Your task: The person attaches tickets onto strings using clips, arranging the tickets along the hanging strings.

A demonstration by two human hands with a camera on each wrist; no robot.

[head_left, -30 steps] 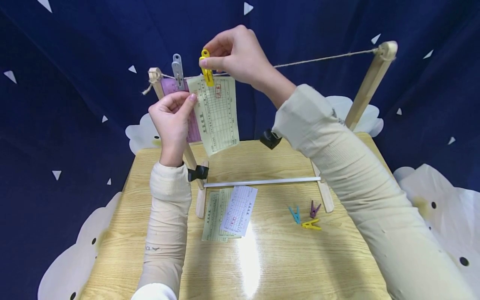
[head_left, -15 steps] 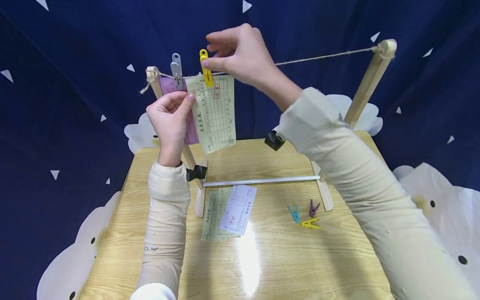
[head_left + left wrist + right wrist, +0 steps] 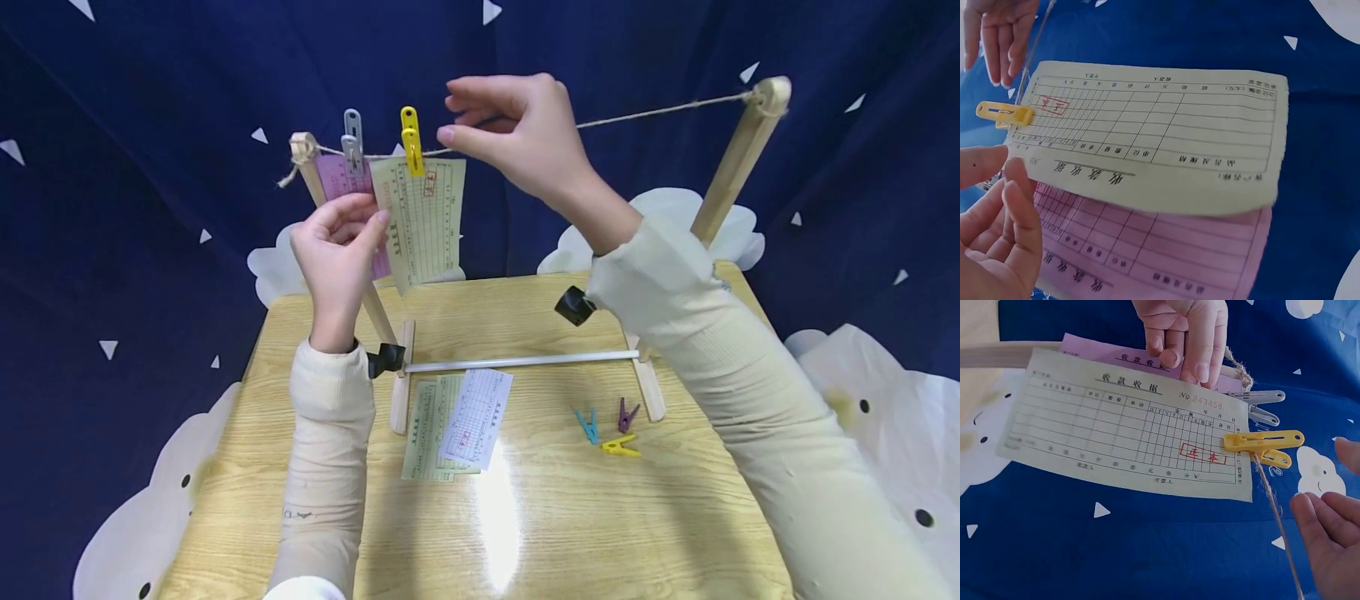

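Observation:
A pale green receipt slip (image 3: 423, 218) hangs from a string (image 3: 652, 113), held by a yellow clothespin (image 3: 412, 142). Behind it on the left a pink slip (image 3: 1166, 247) hangs from a grey clothespin (image 3: 352, 142). My left hand (image 3: 335, 250) is at the green slip's left edge, thumb and index fingertips parted in the left wrist view, beside the paper. My right hand (image 3: 532, 137) is to the right of the yellow clothespin, thumb and fingers spread with nothing between them; the right wrist view shows a gap between fingertips and clothespin.
Two wooden posts (image 3: 738, 167) hold the string, with a white rod (image 3: 525, 362) between their feet. On the table (image 3: 600, 525) lie more green slips (image 3: 422, 433), a white slip (image 3: 478, 417), and blue (image 3: 588, 426), purple (image 3: 627, 416) and yellow clothespins (image 3: 620, 447).
My right hand has let go of the yellow clothespin and moved right, away from it. My left hand has dropped slightly and its fingers have come off the green slip.

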